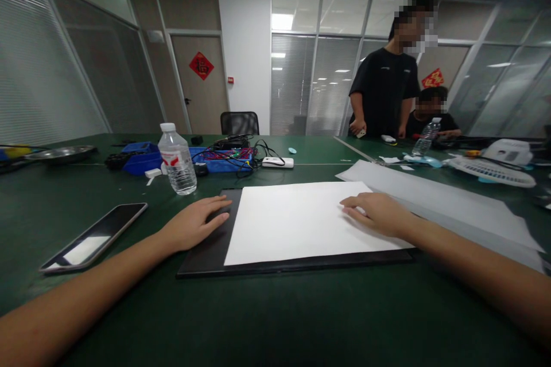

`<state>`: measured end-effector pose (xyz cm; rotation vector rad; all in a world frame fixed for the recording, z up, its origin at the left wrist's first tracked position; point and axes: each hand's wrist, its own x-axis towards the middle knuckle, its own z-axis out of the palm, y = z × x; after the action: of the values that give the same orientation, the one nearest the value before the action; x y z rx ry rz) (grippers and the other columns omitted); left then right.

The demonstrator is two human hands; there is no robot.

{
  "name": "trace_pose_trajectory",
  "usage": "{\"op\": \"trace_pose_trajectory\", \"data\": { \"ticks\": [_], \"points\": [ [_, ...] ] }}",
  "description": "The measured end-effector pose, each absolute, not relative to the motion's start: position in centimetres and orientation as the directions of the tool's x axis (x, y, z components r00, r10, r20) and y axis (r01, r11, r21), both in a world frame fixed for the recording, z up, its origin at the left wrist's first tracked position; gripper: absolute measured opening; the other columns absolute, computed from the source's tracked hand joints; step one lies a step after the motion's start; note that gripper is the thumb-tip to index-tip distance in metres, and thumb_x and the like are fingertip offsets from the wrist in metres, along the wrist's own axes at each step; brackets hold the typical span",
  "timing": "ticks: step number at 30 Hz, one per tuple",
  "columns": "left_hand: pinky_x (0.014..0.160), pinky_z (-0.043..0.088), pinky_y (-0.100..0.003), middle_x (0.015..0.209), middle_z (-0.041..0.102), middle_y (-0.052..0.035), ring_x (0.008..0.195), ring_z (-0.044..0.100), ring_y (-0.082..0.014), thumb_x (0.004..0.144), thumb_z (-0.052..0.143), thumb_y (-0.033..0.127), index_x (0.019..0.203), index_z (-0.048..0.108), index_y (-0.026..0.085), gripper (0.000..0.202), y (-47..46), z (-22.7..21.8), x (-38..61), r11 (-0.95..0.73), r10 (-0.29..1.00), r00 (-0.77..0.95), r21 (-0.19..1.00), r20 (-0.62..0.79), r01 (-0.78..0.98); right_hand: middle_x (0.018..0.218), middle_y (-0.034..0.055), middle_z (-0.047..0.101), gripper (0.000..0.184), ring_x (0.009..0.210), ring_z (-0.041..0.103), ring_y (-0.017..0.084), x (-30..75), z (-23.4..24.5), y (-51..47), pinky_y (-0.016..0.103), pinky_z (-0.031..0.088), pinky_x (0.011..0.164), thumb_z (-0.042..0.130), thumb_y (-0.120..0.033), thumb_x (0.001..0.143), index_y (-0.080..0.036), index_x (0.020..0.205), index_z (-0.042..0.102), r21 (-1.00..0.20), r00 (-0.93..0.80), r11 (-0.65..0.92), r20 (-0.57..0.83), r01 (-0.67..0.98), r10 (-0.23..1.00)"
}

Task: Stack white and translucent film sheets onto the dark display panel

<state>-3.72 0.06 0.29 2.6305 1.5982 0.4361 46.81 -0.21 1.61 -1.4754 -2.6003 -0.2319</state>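
Note:
A white sheet of paper lies on a black board on the green table in front of me. My left hand lies flat and open on the board's left part, fingertips near the paper's left edge. On the paper's right part rests my right hand, open with the fingers stretched out and pointing left, palm down on the sheet.
A phone lies at the left. A water bottle, blue trays with wires and a metal dish stand behind. More white sheets lie at the right. Two people are at the far table with a keyboard.

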Motion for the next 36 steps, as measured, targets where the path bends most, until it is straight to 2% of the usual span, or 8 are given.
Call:
{"op": "trace_pose_trajectory", "data": {
  "ticks": [5, 11, 16, 20, 22, 29, 32, 36],
  "points": [
    [0.126, 0.033, -0.049, 0.164, 0.048, -0.0088, 0.152, 0.044, -0.0330, 0.096, 0.046, 0.071, 0.153, 0.057, 0.023, 0.075, 0.6, -0.4, -4.2, -0.465, 0.881, 0.430, 0.193, 0.198, 0.864, 0.126, 0.0139, 0.073, 0.055, 0.109, 0.068, 0.028, 44.4, 2.0, -2.3, 0.047, 0.054, 0.096, 0.041, -0.057, 0.106, -0.022, 0.138, 0.069, -0.069, -0.614, 0.627, 0.145, 0.776, 0.776],
    [0.126, 0.034, -0.048, 0.163, 0.048, -0.0106, 0.150, 0.047, -0.0335, 0.093, 0.050, 0.063, 0.148, 0.063, 0.020, 0.071, 1.0, -0.6, -4.6, -0.440, 0.895, 0.409, 0.193, 0.180, 0.877, 0.131, 0.0104, 0.071, 0.050, 0.114, 0.066, 0.026, 44.4, 2.5, -2.8, 0.046, 0.053, 0.098, 0.043, -0.055, 0.106, -0.026, 0.140, 0.067, -0.155, -0.664, 0.675, 0.119, 0.722, 0.738],
    [0.125, 0.036, -0.045, 0.159, 0.053, -0.0115, 0.148, 0.049, -0.0328, 0.091, 0.049, 0.063, 0.144, 0.067, 0.016, 0.073, 1.2, -0.6, -4.6, -0.405, 0.911, 0.378, 0.182, 0.168, 0.896, 0.136, 0.0119, 0.071, 0.052, 0.120, 0.066, 0.029, 46.0, 2.0, -0.8, 0.050, 0.051, 0.104, 0.039, -0.051, 0.106, -0.022, 0.138, 0.067, 0.016, -0.528, 0.540, 0.234, 0.842, 0.816],
    [0.124, 0.037, -0.043, 0.157, 0.055, -0.0105, 0.147, 0.051, -0.0301, 0.092, 0.046, 0.061, 0.142, 0.068, 0.016, 0.071, 1.2, -0.6, -4.6, -0.413, 0.905, 0.385, 0.157, 0.180, 0.897, 0.112, 0.0181, 0.077, 0.054, 0.097, 0.073, 0.037, 48.0, 1.6, 0.7, 0.052, 0.056, 0.081, 0.041, -0.053, 0.101, -0.018, 0.127, 0.073, 0.179, -0.144, 0.096, 0.278, 0.979, 0.950],
    [0.124, 0.037, -0.043, 0.155, 0.057, -0.0085, 0.146, 0.052, -0.0283, 0.092, 0.046, 0.056, 0.141, 0.069, 0.017, 0.067, 1.1, -0.5, -4.6, -0.421, 0.901, 0.392, 0.153, 0.188, 0.894, 0.099, 0.0192, 0.078, 0.054, 0.086, 0.073, 0.038, 48.7, 1.6, 1.0, 0.050, 0.055, 0.071, 0.042, -0.054, 0.099, -0.017, 0.117, 0.077, 0.211, -0.030, -0.024, 0.253, 0.977, 0.967],
    [0.121, 0.042, -0.039, 0.150, 0.060, -0.0053, 0.142, 0.057, -0.0254, 0.091, 0.047, 0.045, 0.136, 0.073, 0.020, 0.057, 1.4, -0.7, -4.9, -0.414, 0.904, 0.375, 0.202, 0.206, 0.888, 0.093, 0.0160, 0.078, 0.056, 0.080, 0.073, 0.035, 48.1, 1.0, 0.9, 0.046, 0.053, 0.066, 0.036, -0.057, 0.101, -0.023, 0.111, 0.079, 0.197, -0.141, 0.091, 0.255, 0.976, 0.957],
    [0.122, 0.041, -0.039, 0.148, 0.062, -0.0060, 0.141, 0.057, -0.0265, 0.092, 0.047, 0.048, 0.135, 0.074, 0.019, 0.058, 1.7, -1.0, -5.2, -0.415, 0.903, 0.369, 0.225, 0.218, 0.882, 0.095, 0.0175, 0.078, 0.059, 0.080, 0.073, 0.035, 47.7, 0.6, 0.7, 0.045, 0.052, 0.067, 0.035, -0.058, 0.102, -0.020, 0.117, 0.078, 0.201, -0.167, 0.112, 0.283, 0.973, 0.945],
    [0.123, 0.040, -0.041, 0.149, 0.062, -0.0084, 0.142, 0.056, -0.0277, 0.094, 0.046, 0.051, 0.137, 0.072, 0.017, 0.061, 1.8, -1.0, -5.3, -0.392, 0.912, 0.351, 0.199, 0.211, 0.898, 0.100, 0.0129, 0.079, 0.058, 0.085, 0.073, 0.031, 48.1, 0.4, 0.6, 0.042, 0.053, 0.071, 0.034, -0.057, 0.103, -0.023, 0.129, 0.073, 0.191, -0.233, 0.184, 0.280, 0.964, 0.931]
  ]
}}
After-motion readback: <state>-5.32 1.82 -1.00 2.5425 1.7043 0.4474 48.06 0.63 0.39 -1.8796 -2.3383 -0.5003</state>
